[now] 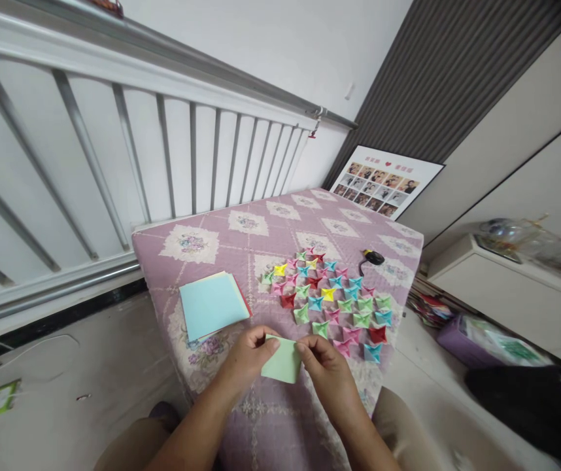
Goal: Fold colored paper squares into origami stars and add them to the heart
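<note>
A light green paper square is held up between both hands, over the near part of the cloth-covered surface. My left hand pinches its upper left corner, thumb on top. Its upper right corner sits between the thumb and fingers of my right hand. Left of the hands lies a stack of coloured paper sheets, light blue on top, with cream and red edges showing. Beyond the hands and to the right stand several small folded paper stars in green, pink, blue, red and yellow, set in rough rows.
A purple patterned cloth covers the surface. Near its right edge lies a black object with a cord. A white radiator runs along the left. A photo board leans at the back. A purple bin stands on the floor.
</note>
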Motion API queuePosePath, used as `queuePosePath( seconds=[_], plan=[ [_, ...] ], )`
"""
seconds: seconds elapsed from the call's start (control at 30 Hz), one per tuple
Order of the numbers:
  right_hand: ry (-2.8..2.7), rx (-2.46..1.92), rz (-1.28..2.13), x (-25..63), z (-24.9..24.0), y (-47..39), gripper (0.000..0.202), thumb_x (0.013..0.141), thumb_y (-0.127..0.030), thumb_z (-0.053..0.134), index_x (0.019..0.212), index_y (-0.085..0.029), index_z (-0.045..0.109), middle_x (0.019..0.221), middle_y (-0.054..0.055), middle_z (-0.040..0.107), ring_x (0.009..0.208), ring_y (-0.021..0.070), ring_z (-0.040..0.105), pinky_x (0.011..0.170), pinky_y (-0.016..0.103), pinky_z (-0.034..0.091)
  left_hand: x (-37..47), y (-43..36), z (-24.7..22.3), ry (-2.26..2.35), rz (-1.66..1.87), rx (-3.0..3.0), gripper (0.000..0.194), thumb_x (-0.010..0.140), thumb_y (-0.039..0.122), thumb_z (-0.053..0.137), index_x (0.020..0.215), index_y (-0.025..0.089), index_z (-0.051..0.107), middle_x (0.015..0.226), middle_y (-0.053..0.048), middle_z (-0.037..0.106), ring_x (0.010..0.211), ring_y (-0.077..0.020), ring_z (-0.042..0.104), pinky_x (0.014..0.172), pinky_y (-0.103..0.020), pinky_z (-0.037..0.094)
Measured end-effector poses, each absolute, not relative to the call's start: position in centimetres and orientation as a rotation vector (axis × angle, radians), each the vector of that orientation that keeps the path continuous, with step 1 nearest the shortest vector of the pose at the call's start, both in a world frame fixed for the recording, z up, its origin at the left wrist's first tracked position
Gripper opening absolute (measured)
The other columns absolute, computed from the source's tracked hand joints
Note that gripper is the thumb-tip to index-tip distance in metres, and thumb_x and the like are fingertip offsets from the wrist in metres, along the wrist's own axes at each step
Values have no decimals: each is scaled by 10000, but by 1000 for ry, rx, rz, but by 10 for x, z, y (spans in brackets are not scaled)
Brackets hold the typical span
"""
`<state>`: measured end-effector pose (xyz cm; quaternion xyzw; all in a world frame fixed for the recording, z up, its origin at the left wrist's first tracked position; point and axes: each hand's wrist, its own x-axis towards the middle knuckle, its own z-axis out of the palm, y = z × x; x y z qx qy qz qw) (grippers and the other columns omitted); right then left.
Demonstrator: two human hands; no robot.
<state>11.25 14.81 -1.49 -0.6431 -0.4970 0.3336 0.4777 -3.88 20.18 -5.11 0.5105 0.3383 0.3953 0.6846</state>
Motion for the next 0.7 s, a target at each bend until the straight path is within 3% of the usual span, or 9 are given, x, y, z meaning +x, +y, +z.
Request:
queuePosePath(
  seconds=[0.47, 0.7],
  plan=[
    [-1184, -1565, 840, 112, -15, 149, 304, 730, -490, 632, 669, -196, 579, 603, -19, 498, 574, 130, 428, 530, 242, 355, -39, 206, -55, 877, 844, 1168, 253, 741, 363, 559, 822, 137, 638, 645, 7, 571, 564, -124, 481, 525, -222, 365],
    [-1261, -1622, 873, 113, -14, 150, 249, 729, -422, 603, 633, -196, 565, 596, -26, 481, 577, 128, 419, 543, 245, 349, -41, 206, -49, 906, 824, 1229, 208, 746, 320, 526, 810, 152, 632, 656, 9, 584, 582, -133, 506, 543, -230, 377]
  ],
)
